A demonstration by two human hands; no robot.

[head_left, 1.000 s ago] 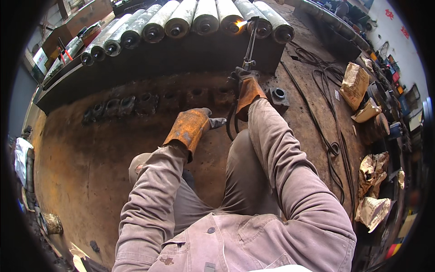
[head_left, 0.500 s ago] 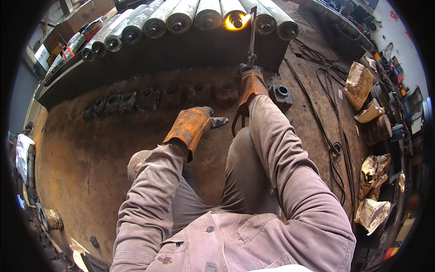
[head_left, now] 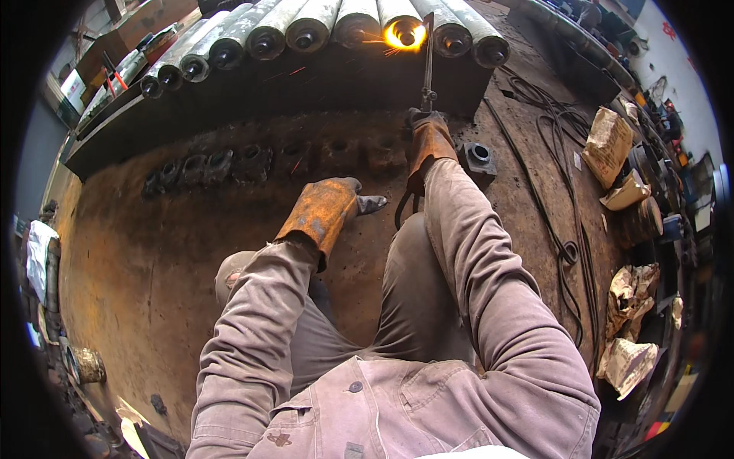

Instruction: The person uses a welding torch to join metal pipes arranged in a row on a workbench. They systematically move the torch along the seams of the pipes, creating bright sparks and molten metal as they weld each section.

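My right hand (head_left: 430,138), in an orange-brown leather gauntlet with dark fingers, is closed round the handle of a gas torch (head_left: 428,73). The torch points away from me, its head beside the end of a pale steel roller (head_left: 398,11). A bright yellow flame (head_left: 405,34) rings that roller's end, and sparks fly off to the left. My left hand (head_left: 334,206), gloved alike, hovers empty before my knees; one digit stretches to the right, the other fingers are partly hidden. Beyond it lies a row of dark blocks with round holes (head_left: 251,162).
More pale rollers (head_left: 266,42) lie side by side on a dark steel support (head_left: 229,96). A single holed block (head_left: 479,158) sits right of my right wrist. Black hoses (head_left: 567,249) snake over the rusty plate (head_left: 153,283). Torn paper packages (head_left: 608,145) line the right side.
The flame at the roller's end has become a brighter ring, and sparks now spray left. The view has shifted slightly; both hands hold nearly the same pose.
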